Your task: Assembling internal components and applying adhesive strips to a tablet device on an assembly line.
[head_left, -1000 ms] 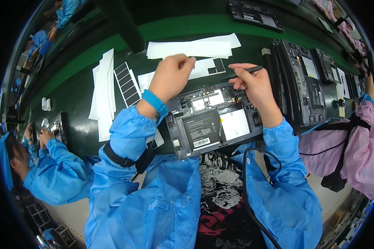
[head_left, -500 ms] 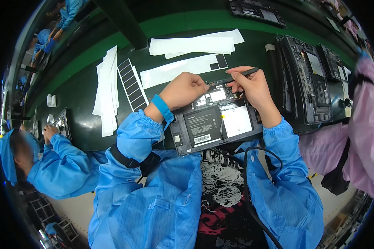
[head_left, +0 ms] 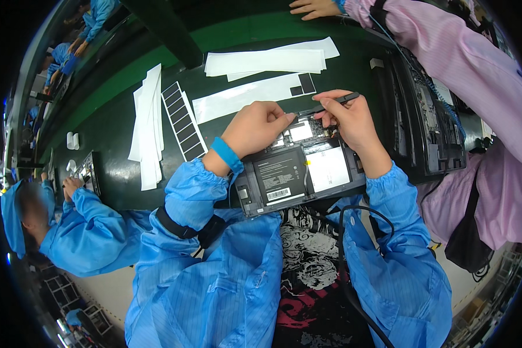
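An opened tablet-like device (head_left: 303,188) lies tilted at the table's near edge, its circuit board, black battery (head_left: 284,165) and white panel (head_left: 328,168) exposed. My left hand (head_left: 260,124) is closed in a pinch at the device's far edge, over the circuit board. Whatever sits between those fingertips is too small to make out. My right hand (head_left: 349,119) grips black tweezers (head_left: 343,100), their tip pointing left toward the board's far edge, close to my left fingertips. A blue band (head_left: 226,155) circles my left wrist.
White sheets (head_left: 267,62) and a strip of black stickers (head_left: 183,120) lie beyond and left of the device. Several opened devices (head_left: 414,124) are stacked at the right. Over them reaches a co-worker's pink sleeve (head_left: 446,43). Another person in blue (head_left: 90,238) works at the left.
The co-worker at the right has stretched an arm across the stacked devices toward the far side. My device has shifted very slightly left; both my hands keep nearly the same pose.
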`<move>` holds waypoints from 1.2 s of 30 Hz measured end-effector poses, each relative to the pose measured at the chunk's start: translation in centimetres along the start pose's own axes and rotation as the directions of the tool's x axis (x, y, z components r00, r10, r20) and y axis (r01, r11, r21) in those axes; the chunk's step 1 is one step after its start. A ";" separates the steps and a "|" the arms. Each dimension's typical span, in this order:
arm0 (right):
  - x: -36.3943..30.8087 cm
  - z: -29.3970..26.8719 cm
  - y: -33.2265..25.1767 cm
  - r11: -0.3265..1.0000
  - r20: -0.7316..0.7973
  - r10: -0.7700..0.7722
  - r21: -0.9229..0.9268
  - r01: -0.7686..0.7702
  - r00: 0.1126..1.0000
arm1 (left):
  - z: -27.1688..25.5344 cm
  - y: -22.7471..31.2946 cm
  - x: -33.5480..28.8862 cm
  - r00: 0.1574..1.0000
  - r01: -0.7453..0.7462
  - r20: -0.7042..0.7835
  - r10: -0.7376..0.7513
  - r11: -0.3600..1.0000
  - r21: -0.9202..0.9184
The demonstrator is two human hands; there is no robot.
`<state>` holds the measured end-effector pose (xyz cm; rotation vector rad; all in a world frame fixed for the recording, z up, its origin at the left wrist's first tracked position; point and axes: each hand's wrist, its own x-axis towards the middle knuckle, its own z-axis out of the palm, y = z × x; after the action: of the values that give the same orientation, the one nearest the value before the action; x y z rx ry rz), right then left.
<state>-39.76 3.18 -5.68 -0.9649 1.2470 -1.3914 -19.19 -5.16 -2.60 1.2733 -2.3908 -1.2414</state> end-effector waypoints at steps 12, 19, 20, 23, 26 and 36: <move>0.0 0.2 0.5 0.993 -0.026 -0.015 -0.120 0.012 1.000 | 0.3 -0.2 0.5 0.997 -0.074 -0.003 0.075 0.993 0.095; 0.0 0.4 0.8 0.985 0.019 -0.097 -0.141 0.098 0.995 | 0.8 -0.1 0.6 0.997 -0.048 -0.045 0.057 0.981 0.189; 0.0 0.4 0.8 0.984 0.017 -0.093 -0.152 0.094 0.996 | 0.8 -0.1 0.6 0.997 -0.047 -0.047 0.056 0.981 0.187; -0.1 0.5 0.6 0.980 0.016 -0.096 -0.174 0.097 0.995 | 0.9 0.0 0.6 0.996 -0.059 -0.054 0.072 0.974 0.218; -0.1 0.5 0.7 0.980 0.025 -0.088 -0.178 0.091 0.996 | 0.9 -0.1 0.6 0.995 -0.061 -0.058 0.075 0.974 0.217; -0.4 0.7 0.2 0.941 0.027 -0.127 -0.312 0.129 0.992 | 1.0 0.1 1.0 0.997 -0.018 -0.073 0.033 0.980 0.196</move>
<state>-38.93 3.41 -5.74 -1.2867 1.4502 -1.3093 -20.34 -5.24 -3.36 1.3112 -2.5166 -0.9523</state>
